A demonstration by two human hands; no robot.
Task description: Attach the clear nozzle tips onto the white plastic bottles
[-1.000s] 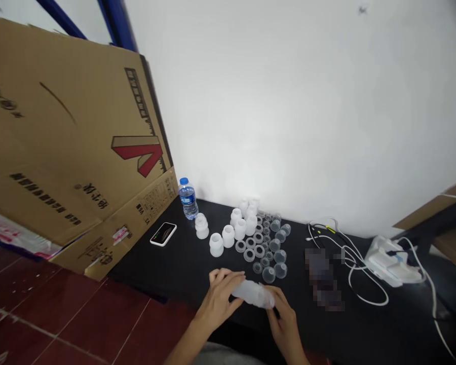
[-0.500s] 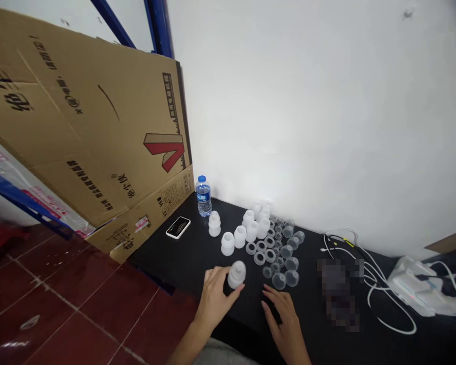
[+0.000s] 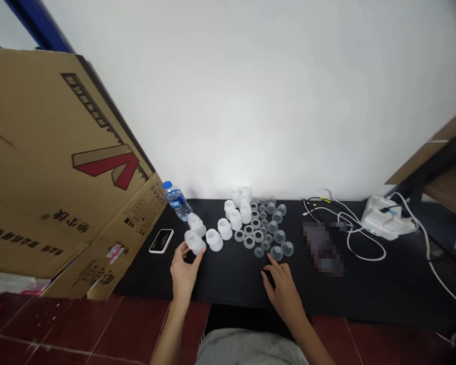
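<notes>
Grasping a frosted white plastic fitting point(image 3: 193, 242), left hand point(image 3: 184, 271) has a clenched grip, fingers curled round its lower side. The fitting sits at the left end of the parts on the black bench point(image 3: 228, 284), just beside a second frosted fitting point(image 3: 196, 225); cannot tell if it touches the bench. Right hand point(image 3: 283, 289) is released, empty, fingertips down on the bench just in front of clear plastic cups point(image 3: 276, 253). Flat plastic rings point(image 3: 249, 242) lie among the cups, more frosted fittings point(image 3: 224, 228) stand upright to their left. Water bottle point(image 3: 177, 201) leans on a cardboard sheet point(image 3: 61, 167), phone point(image 3: 161, 241) lies flat nearby. White cables point(image 3: 345, 228) run to a white device point(image 3: 383, 218) on the right; a blurred object point(image 3: 321, 248) lies beside them.
</notes>
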